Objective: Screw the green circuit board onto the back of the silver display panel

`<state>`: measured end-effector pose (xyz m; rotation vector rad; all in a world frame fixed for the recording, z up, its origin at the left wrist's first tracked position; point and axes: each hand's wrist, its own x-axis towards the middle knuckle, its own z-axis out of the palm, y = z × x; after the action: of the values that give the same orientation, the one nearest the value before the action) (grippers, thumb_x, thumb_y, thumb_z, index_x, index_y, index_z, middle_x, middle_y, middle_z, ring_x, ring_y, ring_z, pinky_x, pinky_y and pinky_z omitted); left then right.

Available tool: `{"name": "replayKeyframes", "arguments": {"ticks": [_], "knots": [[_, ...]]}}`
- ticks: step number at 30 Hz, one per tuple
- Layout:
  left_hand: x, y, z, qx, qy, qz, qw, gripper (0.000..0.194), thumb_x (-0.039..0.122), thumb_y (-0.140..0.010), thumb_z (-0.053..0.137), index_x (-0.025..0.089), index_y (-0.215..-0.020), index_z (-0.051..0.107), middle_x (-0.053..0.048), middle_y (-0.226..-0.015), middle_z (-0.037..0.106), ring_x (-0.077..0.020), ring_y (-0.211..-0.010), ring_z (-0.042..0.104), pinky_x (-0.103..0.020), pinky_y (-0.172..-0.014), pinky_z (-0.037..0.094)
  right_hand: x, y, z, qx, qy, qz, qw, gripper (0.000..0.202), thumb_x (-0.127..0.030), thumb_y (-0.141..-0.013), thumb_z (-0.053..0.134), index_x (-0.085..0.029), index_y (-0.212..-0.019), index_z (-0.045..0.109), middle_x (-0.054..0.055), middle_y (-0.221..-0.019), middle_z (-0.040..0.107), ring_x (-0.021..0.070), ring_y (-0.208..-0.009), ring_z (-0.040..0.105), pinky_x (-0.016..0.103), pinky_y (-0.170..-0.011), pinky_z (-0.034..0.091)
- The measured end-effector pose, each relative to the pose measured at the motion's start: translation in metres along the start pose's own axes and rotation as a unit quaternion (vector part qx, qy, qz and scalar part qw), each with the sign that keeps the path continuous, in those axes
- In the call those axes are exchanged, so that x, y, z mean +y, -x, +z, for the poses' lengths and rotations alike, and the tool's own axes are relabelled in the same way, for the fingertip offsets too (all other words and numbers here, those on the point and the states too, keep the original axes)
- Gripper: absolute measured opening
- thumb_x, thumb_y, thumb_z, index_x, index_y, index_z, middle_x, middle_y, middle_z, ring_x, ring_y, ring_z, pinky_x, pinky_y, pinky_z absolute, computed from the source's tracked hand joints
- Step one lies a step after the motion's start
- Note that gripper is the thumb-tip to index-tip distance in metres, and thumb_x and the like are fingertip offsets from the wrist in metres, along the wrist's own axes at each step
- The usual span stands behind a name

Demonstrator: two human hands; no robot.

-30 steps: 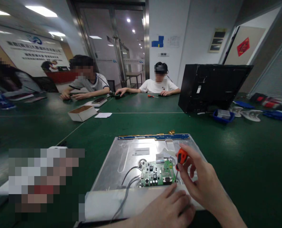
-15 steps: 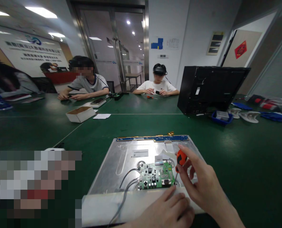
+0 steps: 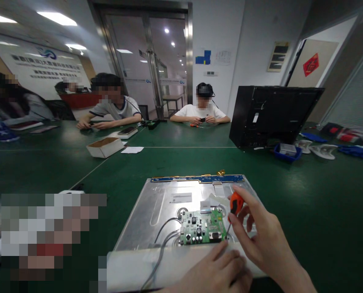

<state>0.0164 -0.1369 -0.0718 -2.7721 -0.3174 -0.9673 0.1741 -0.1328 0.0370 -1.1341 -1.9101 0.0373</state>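
A silver metal panel (image 3: 163, 203) lies on the green table, with a blue strip board (image 3: 196, 178) along its far edge. On it sits a green circuit board (image 3: 202, 228) with grey cables (image 3: 162, 252) at its left. My right hand (image 3: 260, 232) grips an orange and black screwdriver (image 3: 236, 202), its shaft pointing down to the board's lower right corner. My left hand (image 3: 221, 268) rests on the white near edge (image 3: 138, 264) of the panel, index finger by the screwdriver tip; its other fingers are curled, and whether they hold anything is hidden.
A black monitor (image 3: 276, 116) stands at the back right, beside a blue tray (image 3: 287, 152). An open white box (image 3: 105, 147) and paper (image 3: 132, 150) lie back left. Several people sit around the table (image 3: 175, 162).
The view has shifted slightly. My right hand still holds the screwdriver at the same corner, its handle tilted a little differently. My left hand has hardly moved.
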Motion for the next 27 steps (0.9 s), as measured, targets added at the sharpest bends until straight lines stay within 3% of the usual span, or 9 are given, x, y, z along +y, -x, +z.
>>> {"name": "replayKeyframes", "arguments": {"ticks": [11, 17, 27], "knots": [[-0.001, 0.0, -0.004, -0.024, -0.008, 0.005, 1.0, 0.01, 0.021, -0.1, 0.053, 0.016, -0.107, 0.059, -0.002, -0.103, 0.066, -0.0181, -0.102, 0.06, -0.041, -0.108, 0.036, 0.001, -0.001, -0.001, 0.027, 0.034, -0.056, 0.997, 0.042, -0.025, -0.094, 0.054, -0.021, -0.134, 0.041, -0.003, -0.075, 0.056, 0.0085, -0.048, 0.051, 0.02, -0.044, 0.045], [0.0, 0.005, 0.004, -0.104, -0.013, 0.002, 0.994, 0.014, 0.024, -0.101, 0.052, 0.019, -0.113, 0.056, -0.002, -0.107, 0.065, -0.0167, -0.104, 0.061, -0.04, -0.11, 0.035, -0.001, 0.0, -0.003, -0.006, -0.001, 0.001, 1.0, 0.05, -0.019, -0.092, 0.05, -0.022, -0.141, 0.037, -0.002, -0.077, 0.06, 0.0099, -0.05, 0.055, 0.021, -0.044, 0.047], [0.0, 0.003, 0.005, -0.032, -0.012, -0.011, 0.999, 0.011, 0.024, -0.102, 0.051, 0.019, -0.111, 0.055, 0.0, -0.104, 0.066, -0.0157, -0.101, 0.061, -0.039, -0.109, 0.036, 0.003, -0.002, -0.001, 0.022, 0.025, -0.037, 0.999, 0.043, -0.023, -0.093, 0.055, -0.022, -0.134, 0.041, -0.004, -0.071, 0.055, 0.0094, -0.048, 0.052, 0.02, -0.045, 0.046]]}}
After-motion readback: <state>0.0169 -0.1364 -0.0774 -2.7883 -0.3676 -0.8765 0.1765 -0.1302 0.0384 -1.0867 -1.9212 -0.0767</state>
